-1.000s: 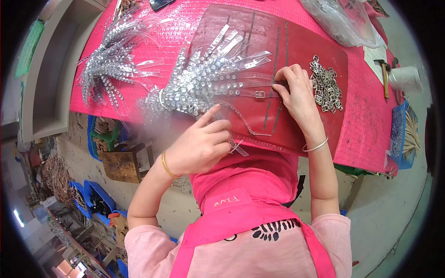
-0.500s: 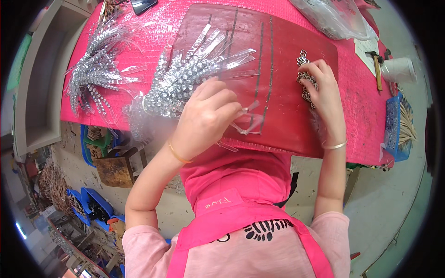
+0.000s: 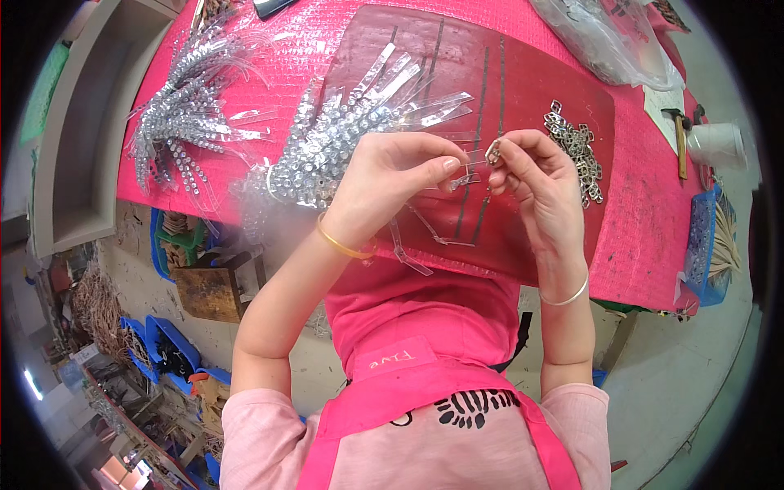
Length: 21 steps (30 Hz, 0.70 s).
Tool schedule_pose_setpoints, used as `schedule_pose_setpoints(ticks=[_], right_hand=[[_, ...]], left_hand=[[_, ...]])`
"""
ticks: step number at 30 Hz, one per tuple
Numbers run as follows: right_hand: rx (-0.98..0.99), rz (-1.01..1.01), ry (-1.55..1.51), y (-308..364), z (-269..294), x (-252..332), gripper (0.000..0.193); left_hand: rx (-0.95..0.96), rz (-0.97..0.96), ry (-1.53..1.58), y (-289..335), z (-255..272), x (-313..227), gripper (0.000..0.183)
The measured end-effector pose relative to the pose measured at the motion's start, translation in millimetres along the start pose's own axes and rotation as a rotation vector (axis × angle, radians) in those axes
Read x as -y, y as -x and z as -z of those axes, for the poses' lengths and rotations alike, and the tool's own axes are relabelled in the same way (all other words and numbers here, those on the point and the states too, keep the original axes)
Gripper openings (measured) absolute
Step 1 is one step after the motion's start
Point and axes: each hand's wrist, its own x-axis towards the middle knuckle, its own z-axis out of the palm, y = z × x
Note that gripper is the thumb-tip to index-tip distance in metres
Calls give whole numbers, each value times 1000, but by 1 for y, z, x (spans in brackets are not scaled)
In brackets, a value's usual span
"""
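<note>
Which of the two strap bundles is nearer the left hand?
The right bundle, partly on the red mat and just beside the left hand; the left bundle lies farther off, on the pink cover.

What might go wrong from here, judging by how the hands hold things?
The small metal buckle pinched in the right hand might slip and drop onto the red mat. The thin clear strip at the left hand might bend or slide loose. The sparkling strap bundle lies close by, so its straps could snag.
</note>
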Motion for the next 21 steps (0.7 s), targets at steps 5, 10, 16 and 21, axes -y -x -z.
schedule_pose_setpoints(ticks=[5, 10, 16, 21], right_hand=[[54, -123, -208, 1, -8, -13, 12], [96, -228, -284, 6, -9, -17, 13], [146, -285, -411, 10, -7, -24, 12], [85, -232, -340, 12, -7, -27, 12]], left_hand=[[17, 45, 12, 2, 0, -1, 17], [45, 14, 79, -1, 0, 9, 16], [53, -23, 82, 7, -4, 7, 15], [86, -122, -188, 9, 4, 5, 16]])
